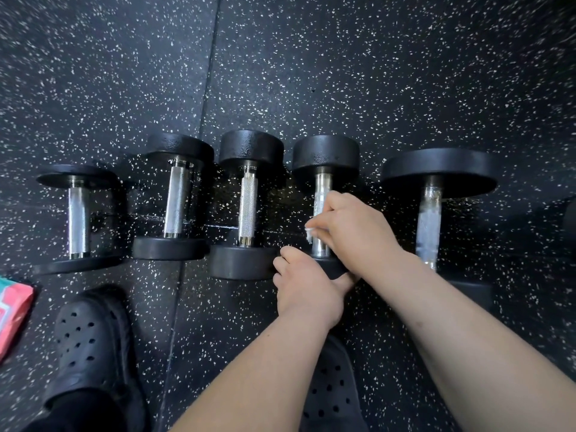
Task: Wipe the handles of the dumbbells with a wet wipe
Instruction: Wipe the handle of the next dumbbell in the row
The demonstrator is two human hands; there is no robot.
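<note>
Five black dumbbells (247, 207) lie side by side, a white wet wipe (309, 233) against the fourth's steel handle (321, 194).

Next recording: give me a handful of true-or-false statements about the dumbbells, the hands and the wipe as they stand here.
1. Five dumbbells lie in a row on the speckled floor. True.
2. The right hand presses the wet wipe on the leftmost dumbbell's handle. False: it is on the handle of the fourth dumbbell from the left.
3. The left hand grips the near weight of the fourth dumbbell. True.
4. The pink pack lies at the right edge. False: it lies at the left edge, beside a black shoe.
</note>
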